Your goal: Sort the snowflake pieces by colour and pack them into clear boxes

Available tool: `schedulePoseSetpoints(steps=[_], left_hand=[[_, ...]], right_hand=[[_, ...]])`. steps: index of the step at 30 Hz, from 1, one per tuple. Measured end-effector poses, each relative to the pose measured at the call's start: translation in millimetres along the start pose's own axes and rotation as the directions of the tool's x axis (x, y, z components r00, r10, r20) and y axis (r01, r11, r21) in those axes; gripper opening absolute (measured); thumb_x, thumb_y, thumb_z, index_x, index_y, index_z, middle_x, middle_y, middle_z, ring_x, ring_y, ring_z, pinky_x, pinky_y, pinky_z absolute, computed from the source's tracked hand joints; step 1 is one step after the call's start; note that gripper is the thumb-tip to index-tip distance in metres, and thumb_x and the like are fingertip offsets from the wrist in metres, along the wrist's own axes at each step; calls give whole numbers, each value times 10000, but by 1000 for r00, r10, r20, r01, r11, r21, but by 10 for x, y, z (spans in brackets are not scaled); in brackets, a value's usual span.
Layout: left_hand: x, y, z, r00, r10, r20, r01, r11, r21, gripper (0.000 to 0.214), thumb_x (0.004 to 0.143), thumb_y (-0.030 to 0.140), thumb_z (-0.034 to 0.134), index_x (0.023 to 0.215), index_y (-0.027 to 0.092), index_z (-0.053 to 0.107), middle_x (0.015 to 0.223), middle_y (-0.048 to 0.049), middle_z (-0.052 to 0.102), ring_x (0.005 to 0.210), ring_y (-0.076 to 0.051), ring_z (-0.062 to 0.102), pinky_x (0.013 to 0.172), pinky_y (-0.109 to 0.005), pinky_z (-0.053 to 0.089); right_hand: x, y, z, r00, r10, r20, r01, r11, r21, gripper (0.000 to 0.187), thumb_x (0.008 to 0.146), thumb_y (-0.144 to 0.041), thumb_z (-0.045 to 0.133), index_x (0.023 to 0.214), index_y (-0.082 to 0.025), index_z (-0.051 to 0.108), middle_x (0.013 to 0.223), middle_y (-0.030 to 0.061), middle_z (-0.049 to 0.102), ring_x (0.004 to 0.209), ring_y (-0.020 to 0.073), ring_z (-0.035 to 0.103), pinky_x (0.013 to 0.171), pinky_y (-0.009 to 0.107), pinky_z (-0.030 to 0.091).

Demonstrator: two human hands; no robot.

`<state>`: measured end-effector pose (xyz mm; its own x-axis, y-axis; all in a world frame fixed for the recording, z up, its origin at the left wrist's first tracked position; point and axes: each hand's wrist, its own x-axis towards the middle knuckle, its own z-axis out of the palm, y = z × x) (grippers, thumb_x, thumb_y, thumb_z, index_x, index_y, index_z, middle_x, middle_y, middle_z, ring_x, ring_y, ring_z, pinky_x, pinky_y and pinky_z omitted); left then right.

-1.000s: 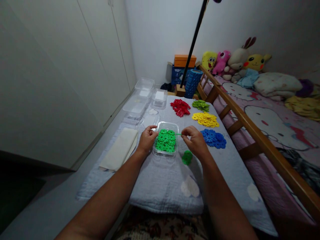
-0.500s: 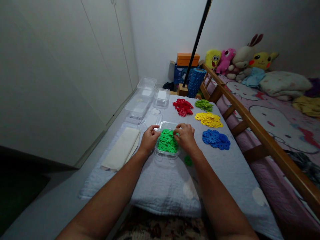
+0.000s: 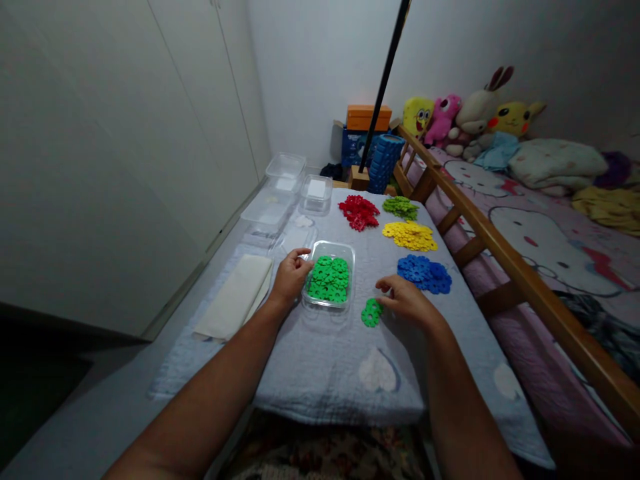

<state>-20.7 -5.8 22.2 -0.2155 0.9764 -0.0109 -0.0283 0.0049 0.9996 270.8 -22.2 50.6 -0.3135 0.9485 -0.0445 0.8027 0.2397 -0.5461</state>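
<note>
A clear plastic container [image 3: 353, 257] stands on the cloth in front of me, with a pile of bright green flower-shaped plastic pieces [image 3: 329, 280] inside. My left hand [image 3: 293, 275] grips the container at its left rim, thumb and forefinger on the edge. To the right of the container, a few loose green pieces [image 3: 371, 313] lie on the cloth. Over them is my right hand [image 3: 405, 300], its thumb and forefinger apart, the thumb beside or touching the upper piece. Nothing shows between its fingers.
Beyond my right hand lie piles of blue [image 3: 425, 274], yellow [image 3: 411, 236], red [image 3: 359, 213] and light green pieces [image 3: 401, 207]. Empty clear containers [image 3: 317, 195] stand at the back left. A folded beige cloth [image 3: 234, 297] lies left. A wooden bed rail [image 3: 480, 233] borders the right.
My right hand has left the container and moved right and down to the loose green pieces. My left hand stays at the container's left rim. The view has shifted slightly.
</note>
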Motion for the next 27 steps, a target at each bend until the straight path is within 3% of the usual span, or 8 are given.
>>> schedulePoseSetpoints(steps=[5,11,19,25,27], left_hand=[[20,-48,-4,1000,15,-2,-15,1000,8,443,700,380,703,1081,161,648,578,103,413,494,-86,370,508,-221,263],[18,-47,-7,1000,17,-1,-17,1000,12,451,703,382,701,1089,155,648,578,103,411,489,-83,359,506,-222,258],[14,-29,-1,1000,2,-2,-2,1000,5,444,691,378,697,1077,164,648,581,103,418,481,-82,367,503,-226,260],[5,-22,-5,1000,5,7,-6,1000,7,452,699,385,698,1086,158,640,579,106,415,486,-82,365,506,-227,267],[5,-23,-6,1000,7,6,-7,1000,9,451,698,386,699,1083,158,641,578,106,414,483,-82,365,505,-227,264]], right_hand=[[-131,20,166,999,1,38,-1,1000,13,193,756,-170,706,947,-201,700,924,25,623,829,160,600,758,267,461],[-107,17,147,999,13,31,-16,995,98,145,700,-121,661,795,-210,597,799,-14,581,727,143,540,662,251,400],[-70,132,169,996,73,52,-88,909,408,151,750,-298,675,728,-202,560,657,-35,538,591,117,474,536,233,341],[-46,135,169,991,132,25,-127,864,487,213,713,-372,698,792,-195,610,638,-43,539,572,119,482,534,241,367],[-37,135,153,984,174,-35,-133,854,503,239,716,-411,695,791,-200,608,642,-41,543,575,124,488,538,247,379]])
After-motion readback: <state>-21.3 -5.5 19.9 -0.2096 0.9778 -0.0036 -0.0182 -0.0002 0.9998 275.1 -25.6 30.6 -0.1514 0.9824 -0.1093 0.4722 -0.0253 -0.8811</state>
